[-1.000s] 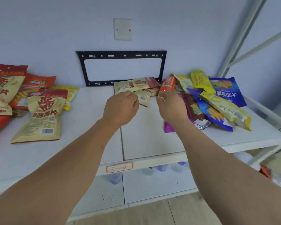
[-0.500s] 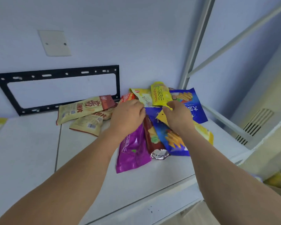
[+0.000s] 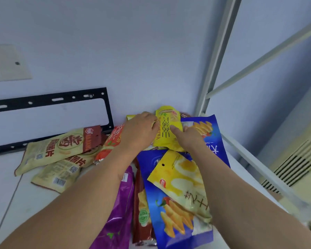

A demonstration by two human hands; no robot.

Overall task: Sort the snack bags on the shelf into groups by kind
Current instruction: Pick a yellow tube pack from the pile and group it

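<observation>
Two hands on one yellow bag (image 3: 166, 130) at pile's back: left hand (image 3: 139, 130) grips its edge, right hand (image 3: 188, 136) pinches its front.

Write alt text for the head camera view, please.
Both hands, left hand and right hand, hold a small yellow snack bag above a mixed pile of blue, purple and yellow bags on a white shelf. Two beige bags lie apart, to the left.

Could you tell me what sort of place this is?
Probably a storeroom or a staged shop corner: a white metal shelf piled with snack bags against a bare wall carrying an empty black bracket and a vent.
</observation>
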